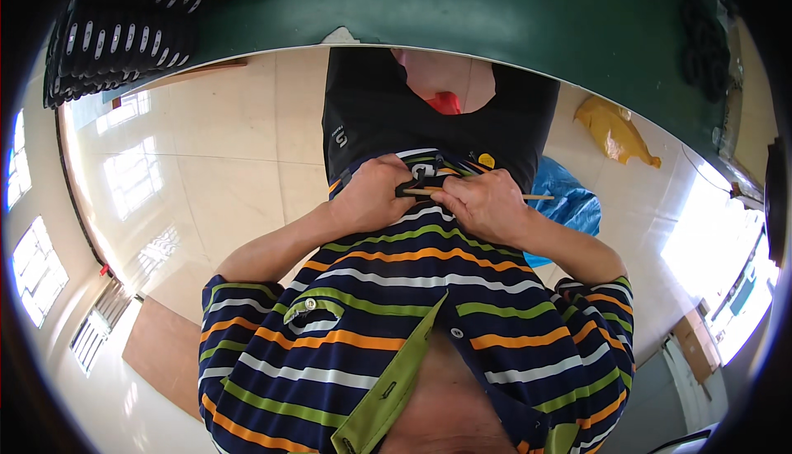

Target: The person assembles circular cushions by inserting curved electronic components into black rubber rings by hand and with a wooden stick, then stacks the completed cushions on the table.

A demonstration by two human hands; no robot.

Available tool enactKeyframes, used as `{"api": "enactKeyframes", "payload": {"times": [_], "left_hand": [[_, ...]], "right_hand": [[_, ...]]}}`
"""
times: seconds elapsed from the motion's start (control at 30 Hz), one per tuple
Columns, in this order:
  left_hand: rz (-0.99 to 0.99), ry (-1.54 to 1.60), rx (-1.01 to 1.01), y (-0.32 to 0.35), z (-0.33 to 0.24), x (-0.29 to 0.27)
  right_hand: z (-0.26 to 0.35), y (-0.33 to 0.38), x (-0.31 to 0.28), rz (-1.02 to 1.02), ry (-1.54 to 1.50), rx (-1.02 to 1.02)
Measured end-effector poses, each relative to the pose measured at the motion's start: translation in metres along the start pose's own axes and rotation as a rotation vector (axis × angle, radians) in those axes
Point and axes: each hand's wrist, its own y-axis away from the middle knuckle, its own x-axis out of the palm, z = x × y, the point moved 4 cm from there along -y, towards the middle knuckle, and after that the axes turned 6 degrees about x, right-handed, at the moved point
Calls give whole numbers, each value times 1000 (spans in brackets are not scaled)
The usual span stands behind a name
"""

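1. We have both hands together over the lap, on the near side of the green counter (445,8), with the wooden stick (422,191) lying nearly level, left to right, between them.
2. Our left hand (371,194) has its fingers curled, pinching what looks like a small dark piece (407,187); its exact shape is too small to tell.
3. Our right hand (488,202) pinches the stick between thumb and fingers, with its far-right end poking out past the hand.
4. The stick's left end sits at the dark piece; we cannot tell whether it presses on it or only overlaps it from here.
5. To work well, we would hold the piece firm with the left fingers and let the right ones steer, gripping the stick close to its working end so that it does not bend or snap.
6. Light, even pressure seems best, with the left fingertips clear of the point in case it slips.
7. Resting both wrists against the striped shirt (429,260) would steady us.
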Motion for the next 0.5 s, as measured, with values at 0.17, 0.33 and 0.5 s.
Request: {"api": "enactKeyframes", "payload": {"times": [0.17,0.33,0.5], "left_hand": [[-15,19,31,2,4,4],[-44,152,30,0,0,2],[-20,51,63,1,-1,0]], "right_hand": [[5,0,-5,-15,35,-16],[8,3,-4,-85,69,-49],[7,1,-6,-57,43,-49]]}}
